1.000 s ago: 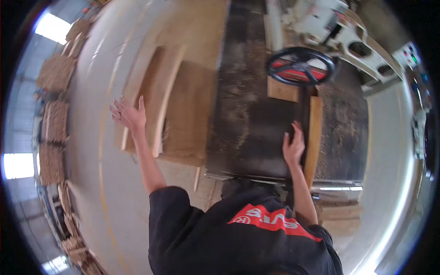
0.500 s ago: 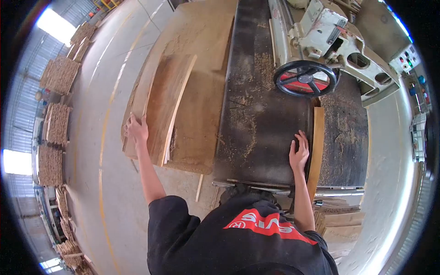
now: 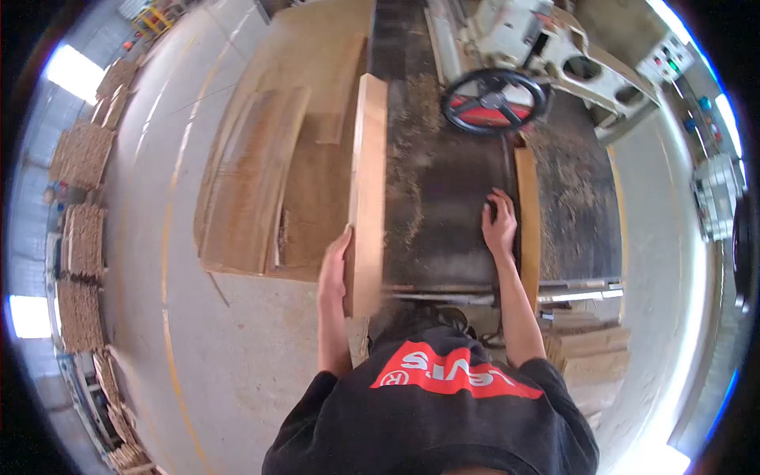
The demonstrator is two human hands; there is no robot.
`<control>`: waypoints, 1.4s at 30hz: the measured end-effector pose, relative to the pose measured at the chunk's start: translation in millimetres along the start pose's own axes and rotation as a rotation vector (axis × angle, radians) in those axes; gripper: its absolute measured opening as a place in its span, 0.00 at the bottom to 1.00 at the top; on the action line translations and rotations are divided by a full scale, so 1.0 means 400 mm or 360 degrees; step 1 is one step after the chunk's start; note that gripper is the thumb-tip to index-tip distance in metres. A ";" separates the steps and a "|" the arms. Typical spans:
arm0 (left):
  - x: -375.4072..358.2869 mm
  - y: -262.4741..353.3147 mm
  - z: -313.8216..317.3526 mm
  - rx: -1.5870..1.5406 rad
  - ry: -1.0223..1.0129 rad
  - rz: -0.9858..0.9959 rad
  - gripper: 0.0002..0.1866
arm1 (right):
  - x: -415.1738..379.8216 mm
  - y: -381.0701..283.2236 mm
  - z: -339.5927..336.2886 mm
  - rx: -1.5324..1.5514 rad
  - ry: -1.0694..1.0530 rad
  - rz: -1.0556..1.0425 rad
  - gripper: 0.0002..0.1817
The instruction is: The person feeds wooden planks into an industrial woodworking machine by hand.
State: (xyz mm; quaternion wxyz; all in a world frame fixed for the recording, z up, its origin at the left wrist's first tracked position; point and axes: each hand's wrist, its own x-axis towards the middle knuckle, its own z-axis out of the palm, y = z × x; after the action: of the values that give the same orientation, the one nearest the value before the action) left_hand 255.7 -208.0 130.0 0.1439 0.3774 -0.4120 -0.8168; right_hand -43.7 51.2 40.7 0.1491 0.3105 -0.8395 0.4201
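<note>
Fingertips of the left hand (image 3: 335, 265) were hidden behind the board (image 3: 367, 190), so the grip couldn't be made out. The panel buttons (image 3: 670, 57) were way too small.

My left hand (image 3: 336, 265) grips a long wooden board (image 3: 368, 190) near its close end, holding it on edge along the left side of the dark, sawdust-strewn machine bench (image 3: 443, 214). My right hand (image 3: 500, 226) lies flat on the bench, touching a narrower plank (image 3: 528, 218) just beside it. Beyond — a black handwheel (image 3: 494, 100). Left of the bench, a stack of boards (image 3: 253, 182) sits on the concrete floor (image 3: 150, 237).
</note>
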 end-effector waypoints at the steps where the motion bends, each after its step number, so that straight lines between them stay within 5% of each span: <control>1: -0.021 -0.005 0.080 -0.0401 -0.0378 -0.0363 0.31 | 0.001 -0.019 -0.012 0.0143 -0.0056 0.0128 0.12; 3: 0.026 -0.117 0.135 -0.0854 -0.0930 -0.0487 0.31 | -0.005 0.003 -0.016 0.0046 -0.0065 0.0023 0.14; 5: -0.007 -0.165 0.245 -0.1307 -0.1008 -0.0741 0.30 | -0.003 0.025 -0.034 0.0125 -0.0129 0.0010 0.16; 7: -0.029 -0.235 0.295 -0.1080 -0.0852 -0.0557 0.31 | -0.012 -0.031 -0.108 0.0733 -0.0408 0.0896 0.21; 11: -0.082 -0.286 0.358 -0.0942 -0.0607 -0.0470 0.31 | -0.193 -0.251 -0.347 0.1316 -0.0730 0.0989 0.33; 13: -0.103 -0.318 0.376 -0.0575 -0.0442 -0.0421 0.28 | -0.352 -0.256 -0.401 0.0667 -0.1011 0.0381 0.49; 14: -0.111 -0.332 0.386 -0.0380 -0.0370 -0.0397 0.26 | -0.377 -0.335 -0.455 0.0673 -0.1124 0.0538 0.54; 17: -0.154 -0.387 0.433 0.0286 -0.0356 -0.0124 0.30 | -0.582 -0.332 -0.434 0.0887 -0.0864 0.0988 0.41; 19: -0.185 -0.429 0.447 0.0339 -0.0413 -0.0154 0.34 | -0.608 -0.275 -0.456 0.0714 -0.1076 0.1357 0.29; 20: -0.200 -0.446 0.450 0.0367 -0.0439 -0.0173 0.36 | -0.660 -0.236 -0.433 0.0977 -0.0887 0.1444 0.25; 23: -0.194 -0.446 0.469 0.0071 -0.0690 -0.0315 0.39 | -0.666 -0.231 -0.436 0.1675 -0.0632 0.1888 0.26; 26: -0.171 -0.444 0.489 0.0130 -0.0881 -0.0226 0.46 | -0.648 -0.220 -0.434 0.1882 -0.0503 0.2136 0.28; 42: 0.074 -0.375 0.524 0.0154 -0.1067 -0.0001 0.47 | -0.438 -0.162 -0.208 0.1241 0.0035 0.2113 0.32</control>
State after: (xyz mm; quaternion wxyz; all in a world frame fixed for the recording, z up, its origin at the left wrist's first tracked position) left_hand 93.2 -13.2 76.8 -0.0179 0.0942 -0.4745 -0.8750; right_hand 130.8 157.5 41.0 -0.2462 -0.2326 -0.6396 0.6900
